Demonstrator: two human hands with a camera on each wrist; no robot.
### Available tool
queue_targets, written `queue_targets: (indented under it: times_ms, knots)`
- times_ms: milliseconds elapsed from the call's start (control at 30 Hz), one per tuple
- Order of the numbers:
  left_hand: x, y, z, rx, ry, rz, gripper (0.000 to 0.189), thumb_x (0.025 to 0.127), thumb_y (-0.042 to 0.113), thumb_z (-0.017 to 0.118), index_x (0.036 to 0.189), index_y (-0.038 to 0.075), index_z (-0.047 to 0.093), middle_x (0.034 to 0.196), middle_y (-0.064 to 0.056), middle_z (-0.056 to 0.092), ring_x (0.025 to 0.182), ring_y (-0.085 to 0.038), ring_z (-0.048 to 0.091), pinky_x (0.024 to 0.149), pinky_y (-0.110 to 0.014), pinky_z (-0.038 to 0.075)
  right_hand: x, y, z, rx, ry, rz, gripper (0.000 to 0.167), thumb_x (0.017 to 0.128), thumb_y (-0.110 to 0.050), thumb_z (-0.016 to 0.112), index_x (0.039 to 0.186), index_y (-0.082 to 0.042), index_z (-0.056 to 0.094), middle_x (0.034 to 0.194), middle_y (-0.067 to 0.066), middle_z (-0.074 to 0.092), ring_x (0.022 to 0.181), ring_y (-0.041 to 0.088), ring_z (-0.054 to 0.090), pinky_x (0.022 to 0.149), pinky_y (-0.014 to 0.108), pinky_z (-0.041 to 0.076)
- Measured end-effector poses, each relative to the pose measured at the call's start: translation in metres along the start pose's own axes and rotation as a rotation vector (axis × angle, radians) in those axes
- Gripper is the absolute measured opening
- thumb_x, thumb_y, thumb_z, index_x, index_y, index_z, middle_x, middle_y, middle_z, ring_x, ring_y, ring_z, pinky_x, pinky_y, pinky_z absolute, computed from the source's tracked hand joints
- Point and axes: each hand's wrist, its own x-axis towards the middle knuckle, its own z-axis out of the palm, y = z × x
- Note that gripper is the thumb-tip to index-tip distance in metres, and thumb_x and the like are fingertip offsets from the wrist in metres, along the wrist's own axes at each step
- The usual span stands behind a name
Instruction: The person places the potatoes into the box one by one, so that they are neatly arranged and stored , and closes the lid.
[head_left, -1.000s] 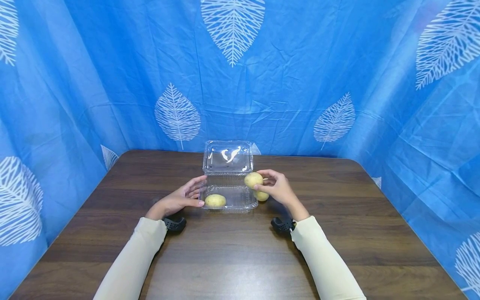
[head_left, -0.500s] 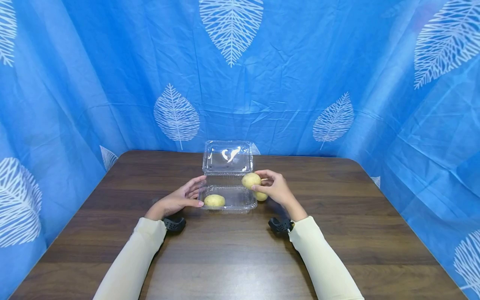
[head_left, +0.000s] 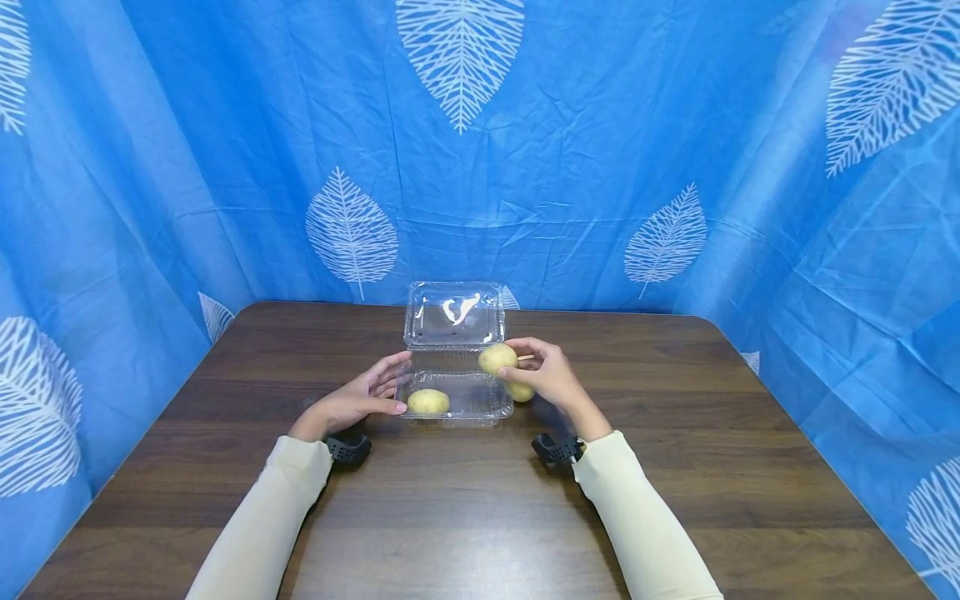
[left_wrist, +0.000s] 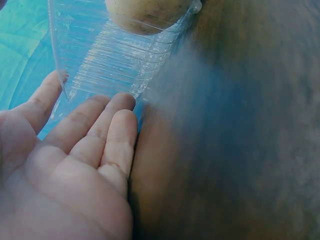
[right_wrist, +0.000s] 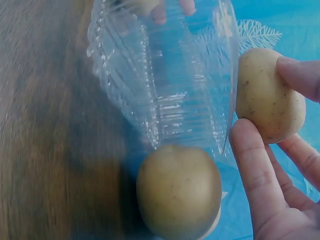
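A clear plastic clamshell container [head_left: 476,400] lies open on the table, its lid [head_left: 453,315] tipped back on the far side. Inside, at the front left, is a yellow potato [head_left: 428,402]. My left hand [head_left: 358,402] is at the container's left end, thumb at the front corner and fingers lightly bent along the wall. With thumb and fingers my right hand [head_left: 551,377] holds a second potato [right_wrist: 270,95], up at the right rim. Below it another potato [right_wrist: 178,190] rests outside the container, by the right wall; a pale edge shows behind it.
The dark wooden table [head_left: 450,508] stretches out around the container. Behind it hangs a blue curtain [head_left: 525,167] with white leaf prints. A black wrist device [head_left: 349,450] sits at the left cuff, with a similar wrist device [head_left: 557,448] at the right.
My right hand has moved slightly left with its potato, further over the container's right rim. The left hand and the container stay nearly where they were.
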Motion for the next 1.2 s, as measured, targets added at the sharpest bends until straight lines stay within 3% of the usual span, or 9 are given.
queue_targets:
  times_ms: [500, 900, 1200]
  knots:
    - [0.000, 0.000, 0.001, 0.000, 0.007, -0.007, 0.098, 0.098, 0.007, 0.075, 0.171, 0.000, 0.010, 0.178, -0.028, 0.008, 0.163, -0.051, 0.013, 0.132, -0.061, 0.011, 0.004, -0.006, 0.015, 0.026, -0.018, 0.047, 0.048, 0.090, 0.002, 0.081, 0.135, 0.012, 0.065, 0.124, 0.024, 0.071, 0.107, 0.030, 0.073, 0.087, 0.028, 0.061]
    - [0.000, -0.001, 0.000, 0.005, 0.005, -0.012, 0.100, 0.098, 0.009, 0.077, 0.172, 0.001, 0.010, 0.178, -0.027, 0.008, 0.163, -0.050, 0.013, 0.133, -0.061, 0.012, 0.009, -0.011, 0.028, 0.046, -0.012, 0.057, 0.050, 0.089, 0.004, 0.081, 0.135, 0.012, 0.065, 0.124, 0.025, 0.070, 0.108, 0.031, 0.072, 0.086, 0.024, 0.061]
    - [0.000, 0.000, -0.001, 0.004, 0.000, -0.014, 0.099, 0.099, 0.009, 0.076, 0.172, 0.001, 0.009, 0.179, -0.027, 0.007, 0.163, -0.049, 0.013, 0.133, -0.060, 0.012, 0.014, -0.015, 0.040, 0.017, -0.018, 0.083, 0.049, 0.088, 0.002, 0.082, 0.134, 0.010, 0.067, 0.126, 0.025, 0.071, 0.108, 0.031, 0.073, 0.090, 0.030, 0.061]
